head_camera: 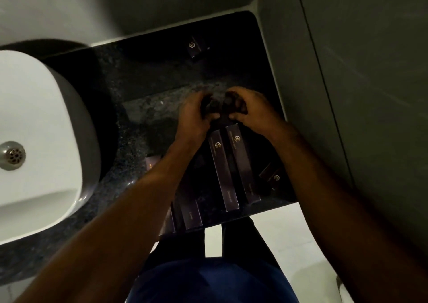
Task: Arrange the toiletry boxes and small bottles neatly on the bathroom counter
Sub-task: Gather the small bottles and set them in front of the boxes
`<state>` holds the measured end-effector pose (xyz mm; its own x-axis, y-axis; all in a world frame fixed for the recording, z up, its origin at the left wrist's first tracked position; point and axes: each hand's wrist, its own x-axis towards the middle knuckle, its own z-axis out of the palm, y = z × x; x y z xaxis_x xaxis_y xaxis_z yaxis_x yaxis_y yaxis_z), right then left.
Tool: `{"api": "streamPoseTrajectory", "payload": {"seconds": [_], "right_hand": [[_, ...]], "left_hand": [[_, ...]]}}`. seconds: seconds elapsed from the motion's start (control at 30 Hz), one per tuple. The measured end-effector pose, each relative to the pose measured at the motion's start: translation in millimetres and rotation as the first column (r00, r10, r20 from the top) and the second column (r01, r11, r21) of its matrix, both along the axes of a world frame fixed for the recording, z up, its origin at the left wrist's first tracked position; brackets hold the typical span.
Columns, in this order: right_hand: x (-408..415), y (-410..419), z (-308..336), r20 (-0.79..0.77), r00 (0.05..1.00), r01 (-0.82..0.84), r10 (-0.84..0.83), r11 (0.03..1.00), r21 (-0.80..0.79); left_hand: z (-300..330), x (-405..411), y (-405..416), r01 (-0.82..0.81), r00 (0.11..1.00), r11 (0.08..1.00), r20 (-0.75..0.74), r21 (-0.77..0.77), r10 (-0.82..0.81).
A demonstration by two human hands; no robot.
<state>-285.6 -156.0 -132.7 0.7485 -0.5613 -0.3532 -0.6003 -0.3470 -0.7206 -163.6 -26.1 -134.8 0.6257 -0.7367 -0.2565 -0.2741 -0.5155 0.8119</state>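
Observation:
On the dark granite counter [150,117] both my hands meet over a cluster of small dark bottles [215,107]. My left hand [194,115] curls around the bottles on the left, my right hand [251,111] around those on the right. Just in front of the hands lie two long dark toiletry boxes [223,175] side by side, their ends pointing away from me. Further long boxes [191,212] lie near the counter's front edge, partly under my left forearm. A small dark box [194,49] stands alone at the back. Another small box [273,175] sits beside my right forearm.
A white basin [39,140] with a metal drain [12,155] fills the left side. Grey walls close the counter at the back and right. A small pale box [151,162] peeks out left of my left forearm. White floor shows below the counter's front edge.

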Motion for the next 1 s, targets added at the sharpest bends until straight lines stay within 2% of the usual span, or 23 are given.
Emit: {"api": "streamPoseTrajectory", "payload": {"seconds": [0.07,0.17,0.23,0.3,0.4,0.5,0.6,0.67,0.83,0.93,1.0], "right_hand": [[-18,4,19,-0.065,0.993,0.098,-0.098,0.995,-0.004],[-77,37,50,-0.198,0.920,0.333,-0.338,0.941,-0.057],[-121,69,58,-0.384,0.860,0.340,-0.336,0.938,-0.060],[-152,96,54,-0.500,0.813,0.309,-0.298,0.949,-0.063],[-163,115,46,-0.488,0.802,0.354,-0.343,0.932,-0.075],[-153,118,38,-0.476,0.775,0.417,-0.414,0.903,-0.107],[-138,114,35,-0.458,0.763,0.438,-0.456,0.886,-0.152],[-130,109,36,-0.465,0.749,0.463,-0.472,0.875,-0.142],[-114,94,28,-0.482,0.721,0.512,-0.497,0.852,-0.112],[-105,88,28,-0.474,0.739,0.473,-0.479,0.870,-0.142],[-99,82,28,-0.473,0.745,0.457,-0.470,0.877,-0.150]], "left_hand": [[8,5,11,-0.019,0.999,0.999,-0.035,-0.037,0.018],[22,24,27,-0.140,0.990,0.982,-0.022,-0.124,0.138],[30,48,18,-0.242,0.968,0.958,0.022,-0.153,0.248],[33,75,-7,-0.290,0.947,0.944,0.092,-0.158,0.307],[37,101,-54,-0.201,0.947,0.976,0.239,-0.081,0.214],[28,114,-86,-0.056,0.960,0.996,0.277,0.070,0.035],[23,112,-91,0.037,0.946,0.973,0.305,0.228,-0.108],[15,111,-88,0.036,0.944,0.962,0.307,0.270,-0.121],[-2,131,-70,0.048,0.941,0.965,0.313,0.258,-0.130],[21,125,-24,0.054,0.936,0.954,0.319,0.294,-0.151],[27,124,10,0.076,0.949,0.942,0.266,0.328,-0.169]]}}
